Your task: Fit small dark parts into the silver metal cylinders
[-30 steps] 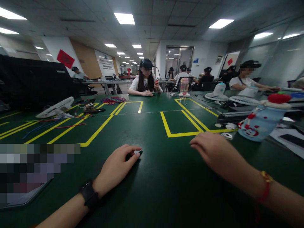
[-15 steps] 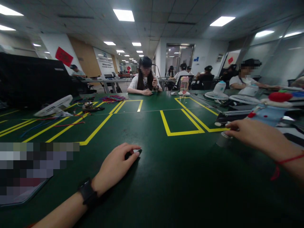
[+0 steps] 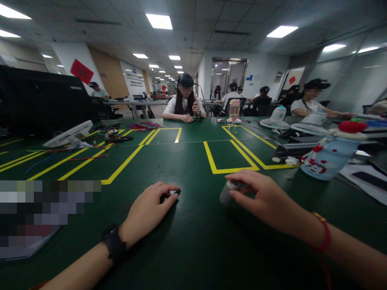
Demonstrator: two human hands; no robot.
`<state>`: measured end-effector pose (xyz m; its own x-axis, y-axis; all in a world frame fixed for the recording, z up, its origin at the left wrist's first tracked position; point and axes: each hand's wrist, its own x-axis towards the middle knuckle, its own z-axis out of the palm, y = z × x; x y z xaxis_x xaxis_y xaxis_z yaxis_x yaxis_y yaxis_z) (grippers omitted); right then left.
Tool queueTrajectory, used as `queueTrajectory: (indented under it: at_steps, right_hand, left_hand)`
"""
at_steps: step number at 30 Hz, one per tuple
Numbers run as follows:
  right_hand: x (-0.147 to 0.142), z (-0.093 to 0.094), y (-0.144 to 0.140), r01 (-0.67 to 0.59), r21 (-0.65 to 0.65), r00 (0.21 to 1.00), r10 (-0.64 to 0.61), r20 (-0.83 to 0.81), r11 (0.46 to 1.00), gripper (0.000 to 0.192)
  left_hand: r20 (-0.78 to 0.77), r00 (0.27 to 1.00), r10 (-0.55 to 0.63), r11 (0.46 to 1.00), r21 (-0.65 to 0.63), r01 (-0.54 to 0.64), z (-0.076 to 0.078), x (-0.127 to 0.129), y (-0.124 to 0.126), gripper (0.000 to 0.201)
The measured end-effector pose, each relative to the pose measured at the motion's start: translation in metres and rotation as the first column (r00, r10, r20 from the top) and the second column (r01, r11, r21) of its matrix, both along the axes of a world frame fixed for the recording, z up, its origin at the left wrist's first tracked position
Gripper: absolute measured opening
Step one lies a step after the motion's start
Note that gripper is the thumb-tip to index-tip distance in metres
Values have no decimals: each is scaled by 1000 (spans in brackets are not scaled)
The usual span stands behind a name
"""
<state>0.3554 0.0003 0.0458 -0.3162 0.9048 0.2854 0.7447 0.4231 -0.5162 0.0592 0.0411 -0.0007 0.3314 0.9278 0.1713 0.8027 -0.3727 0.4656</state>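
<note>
My left hand [image 3: 148, 211] rests on the green table [image 3: 193, 249], fingers curled over a small dark part [image 3: 171, 195] with a pale end. A black watch sits on that wrist. My right hand [image 3: 260, 197] is to the right of it, just above the table, fingers closed around a small round grey metal piece [image 3: 227, 192] that looks like a little motor. A red cord bracelet hangs on the right wrist. The two hands are about a hand's width apart.
A light blue bottle [image 3: 328, 155] with a red cap lies at the right, by small white parts [image 3: 287, 160]. Yellow tape boxes [image 3: 231, 155] mark the table. A white fan grille [image 3: 69, 135] and wires lie far left. Other people sit at the far side.
My right hand reached right to the small grey piece by the bottle, took hold of it and brought it back toward the middle. My left hand stayed still.
</note>
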Motion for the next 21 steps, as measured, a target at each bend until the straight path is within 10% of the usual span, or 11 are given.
queueTrajectory:
  at_steps: [4, 13, 21]
  right_hand:
    - [-44, -19, -18, -175, -50, 981, 170, -93, 983, 36]
    - [-41, -59, -6, -166, -187, 918, 83, -389, 968, 76]
    - [-40, -55, -11, -117, -30, 959, 105, -264, 993, 43]
  left_hand:
    - [50, 999, -10, 999, 46, 8, 0, 2, -3, 30]
    - [242, 939, -243, 968, 128, 217, 30, 63, -36, 16]
    - [303, 943, -137, 990, 26, 136, 20, 51, -30, 14]
